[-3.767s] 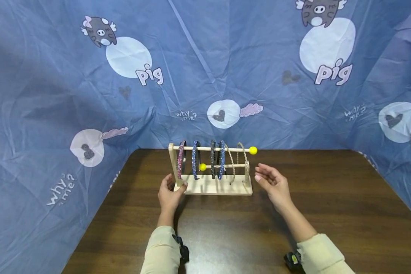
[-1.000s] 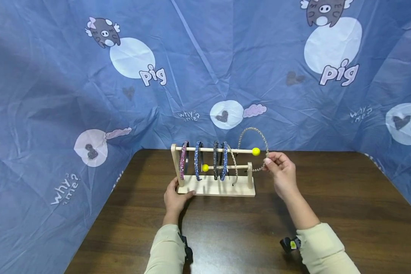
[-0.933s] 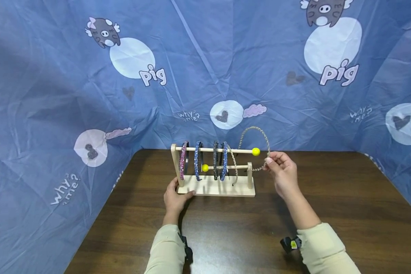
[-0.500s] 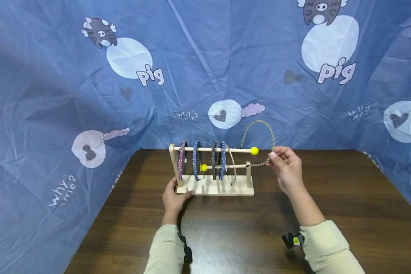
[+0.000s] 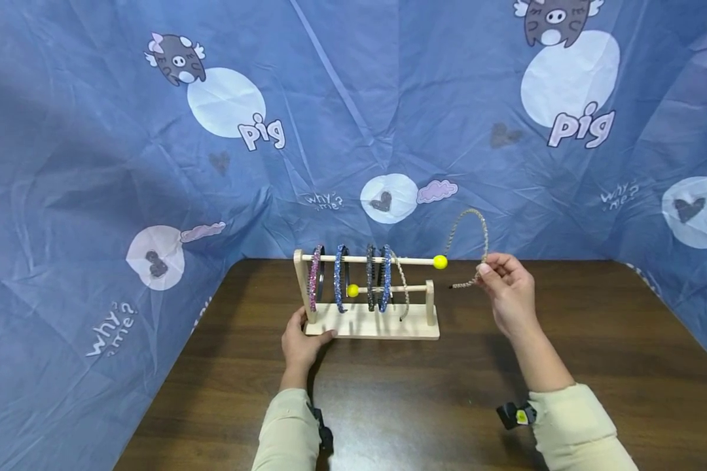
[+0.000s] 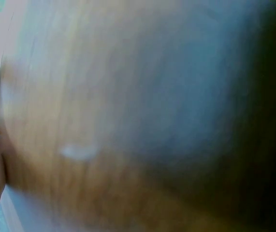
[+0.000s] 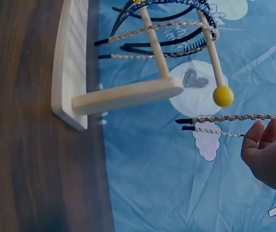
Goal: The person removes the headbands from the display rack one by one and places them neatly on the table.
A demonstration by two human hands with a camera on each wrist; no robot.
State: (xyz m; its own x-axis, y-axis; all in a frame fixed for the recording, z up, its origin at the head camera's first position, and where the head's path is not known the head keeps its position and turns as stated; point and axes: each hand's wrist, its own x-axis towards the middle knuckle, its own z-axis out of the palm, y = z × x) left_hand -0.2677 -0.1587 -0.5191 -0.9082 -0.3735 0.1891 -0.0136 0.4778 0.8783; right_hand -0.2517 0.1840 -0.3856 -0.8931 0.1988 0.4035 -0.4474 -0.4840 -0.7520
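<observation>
My right hand (image 5: 511, 297) pinches a gold braided headband (image 5: 484, 230) by one side, its arch upward, beyond the right end of a wooden headband stand (image 5: 415, 329). In the right wrist view, the headband's two black tips (image 7: 183, 121) point toward the stand, apart from its yellow-knobbed rod (image 7: 215, 58). Still around the stand's rods are a pink headband (image 5: 313, 281), two blue glittery ones, a black headband (image 5: 370, 291) and another gold braided headband (image 5: 402, 281). My left hand (image 5: 300, 347) grips the base's left end, thumb on the front edge; the left wrist view catches only part of it.
The stand rests on a dark wooden table (image 5: 389, 392), near its back edge. A blue cloth printed with pigs and hearts (image 5: 330, 131) hangs behind and at both sides. Yellow balls cap the upper rod's right end and the lower rod's left end.
My right hand has taken hold of the rightmost gold headband and drawn it right, off the upper rod past the yellow ball. My left hand stays at the stand's base.
</observation>
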